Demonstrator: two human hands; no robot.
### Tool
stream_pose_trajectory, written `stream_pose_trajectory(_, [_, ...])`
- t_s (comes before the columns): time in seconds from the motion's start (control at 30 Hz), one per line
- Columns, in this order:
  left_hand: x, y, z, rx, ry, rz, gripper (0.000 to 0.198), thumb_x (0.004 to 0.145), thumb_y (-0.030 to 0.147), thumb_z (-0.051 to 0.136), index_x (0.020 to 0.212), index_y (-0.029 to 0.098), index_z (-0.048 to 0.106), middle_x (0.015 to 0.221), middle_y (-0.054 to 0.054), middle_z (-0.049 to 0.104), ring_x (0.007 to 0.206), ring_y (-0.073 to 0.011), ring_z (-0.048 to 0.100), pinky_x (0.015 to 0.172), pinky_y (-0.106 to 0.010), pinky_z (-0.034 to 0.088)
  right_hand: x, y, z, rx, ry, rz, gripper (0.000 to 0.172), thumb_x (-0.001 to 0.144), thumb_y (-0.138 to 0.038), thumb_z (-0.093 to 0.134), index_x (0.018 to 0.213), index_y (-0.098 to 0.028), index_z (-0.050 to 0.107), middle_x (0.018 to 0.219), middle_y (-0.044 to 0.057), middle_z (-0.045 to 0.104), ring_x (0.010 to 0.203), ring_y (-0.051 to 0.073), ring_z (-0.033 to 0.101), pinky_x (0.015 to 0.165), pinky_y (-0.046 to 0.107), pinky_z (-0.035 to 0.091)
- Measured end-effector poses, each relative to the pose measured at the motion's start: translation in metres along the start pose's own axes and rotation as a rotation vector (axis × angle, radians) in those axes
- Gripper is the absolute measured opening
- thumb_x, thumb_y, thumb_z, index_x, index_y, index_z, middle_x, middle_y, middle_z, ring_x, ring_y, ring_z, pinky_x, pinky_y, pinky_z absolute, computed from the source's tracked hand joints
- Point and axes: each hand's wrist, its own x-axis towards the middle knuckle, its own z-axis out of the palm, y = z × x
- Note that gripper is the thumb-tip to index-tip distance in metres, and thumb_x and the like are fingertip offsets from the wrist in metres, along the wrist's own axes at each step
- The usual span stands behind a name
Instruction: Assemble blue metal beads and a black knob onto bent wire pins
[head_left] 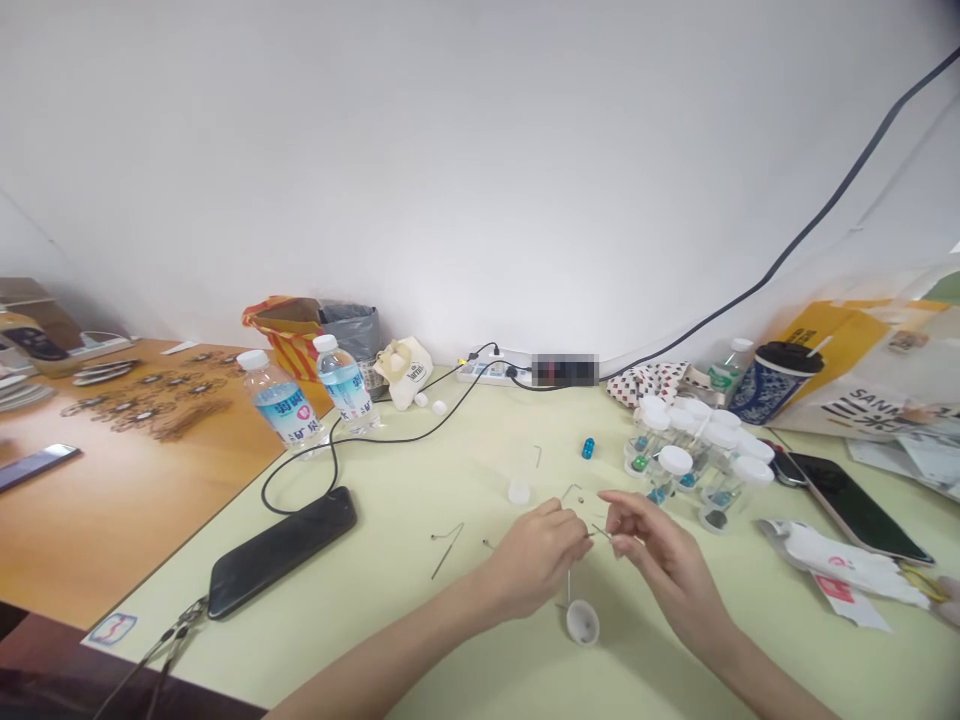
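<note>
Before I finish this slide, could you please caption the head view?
Left hand and right hand at a thin metal piece over a green table, white-lidded jars nearby.

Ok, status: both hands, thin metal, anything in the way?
Left hand: pinching thin metal. Right hand: fingertips at it, grip unclear. Round white piece: nearby, not between them.

This looks like a makeshift tabletop workspace against a plain wall. Bent metal pieces and white-capped containers share the pale green table with water bottles, a phone and a power strip.
</note>
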Motion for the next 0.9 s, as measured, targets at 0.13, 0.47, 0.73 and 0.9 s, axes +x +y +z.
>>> stream_pose_trajectory(0.13, [0.002,-0.001,-0.002,0.207,0.094,0.145,0.029,0.096,0.018,0.031,0.076,0.015,0.051,0.075,-0.003,0.058,0.066,-0.0131,0.042,0.066,-0.027,0.038,0.013,-0.02,0.0,-0.079,-0.002,-0.07,0.017,0.094,-0.03,0.049,0.094,-0.024,0.065,0.073,0.001,0.057,0.064,0.013,0.054,0.063,0.027,0.043])
stream_pose_trajectory(0.47, [-0.007,-0.061,-0.006,-0.152,0.598,-0.374,0.055,0.084,0.037,0.06,0.13,0.019,0.034,0.133,-0.014,0.044,0.127,-0.0249,0.041,0.105,-0.043,0.035,0.073,-0.045,0.004,-0.17,0.315,-0.374,0.015,0.093,-0.017,0.049,0.092,-0.021,0.064,0.07,-0.001,0.055,0.062,0.011,0.053,0.06,0.025,0.042])
stream_pose_trajectory(0.73, [-0.01,-0.063,0.011,-0.277,0.374,-0.378,0.03,0.09,0.017,0.047,0.119,0.024,0.047,0.116,-0.005,0.061,0.111,-0.017,0.058,0.093,-0.033,0.048,0.078,-0.022,0.028,-0.268,0.202,-0.546,0.02,0.092,-0.009,0.046,0.102,-0.02,0.059,0.088,0.005,0.062,0.076,0.013,0.058,0.066,0.025,0.046])
stream_pose_trajectory(0.9, [-0.011,-0.061,0.011,-0.22,0.419,-0.315,0.04,0.086,0.008,0.048,0.122,0.026,0.046,0.118,-0.004,0.059,0.112,-0.0164,0.056,0.094,-0.032,0.047,0.079,-0.02,0.029,-0.293,0.07,-0.499,0.018,0.095,-0.015,0.044,0.096,-0.02,0.061,0.083,0.004,0.062,0.072,0.012,0.059,0.063,0.024,0.047])
